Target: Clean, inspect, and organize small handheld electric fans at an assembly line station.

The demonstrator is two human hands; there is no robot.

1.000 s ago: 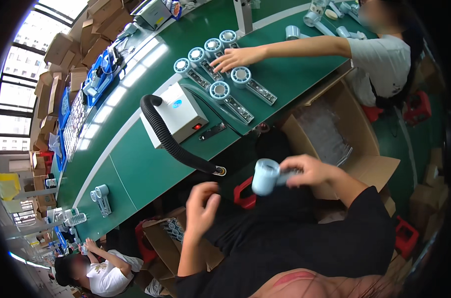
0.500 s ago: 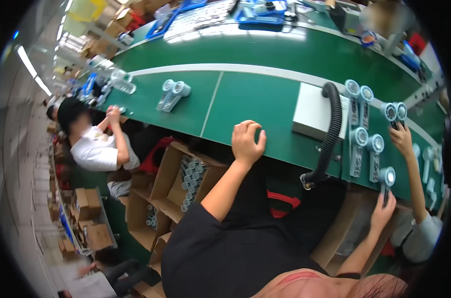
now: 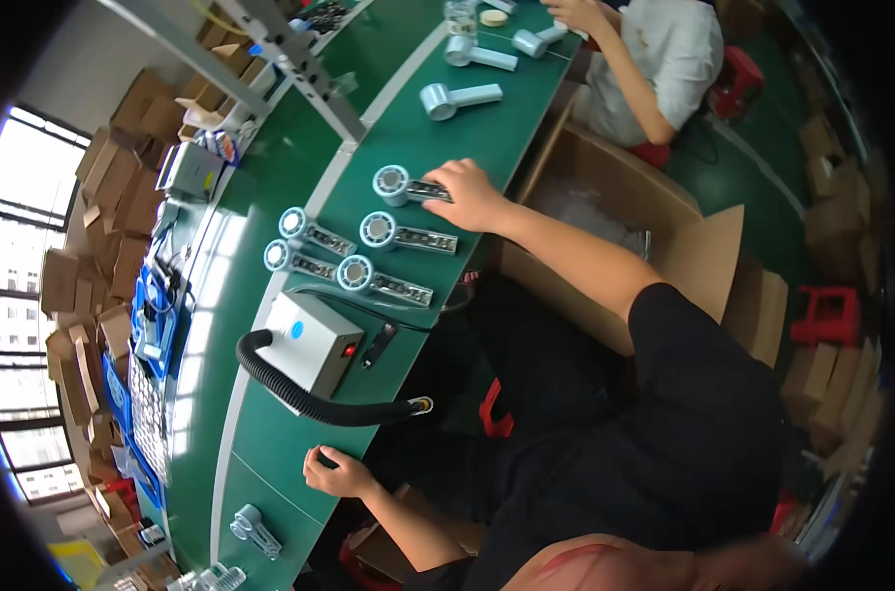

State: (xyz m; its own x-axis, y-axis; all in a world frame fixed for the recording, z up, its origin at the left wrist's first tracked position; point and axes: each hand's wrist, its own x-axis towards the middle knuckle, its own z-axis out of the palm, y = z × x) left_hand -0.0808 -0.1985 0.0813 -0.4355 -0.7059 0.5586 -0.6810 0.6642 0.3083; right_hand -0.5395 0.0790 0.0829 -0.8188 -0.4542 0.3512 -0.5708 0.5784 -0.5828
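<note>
The right hand [image 3: 470, 194] is stretched out over the green worktop [image 3: 270, 424] and is closed on the handle of a pale blue handheld fan [image 3: 405, 185], which lies flat at the far end of a cluster of four similar fans [image 3: 364, 254]. The left hand [image 3: 337, 473] is rested on the near edge of the worktop, its fingers curled loosely with nothing held. Between the two hands a small grey box [image 3: 313, 341] with a black corrugated hose [image 3: 315, 402] is seen, and an open cardboard carton [image 3: 654, 231] stands just beside the worktop.
</note>
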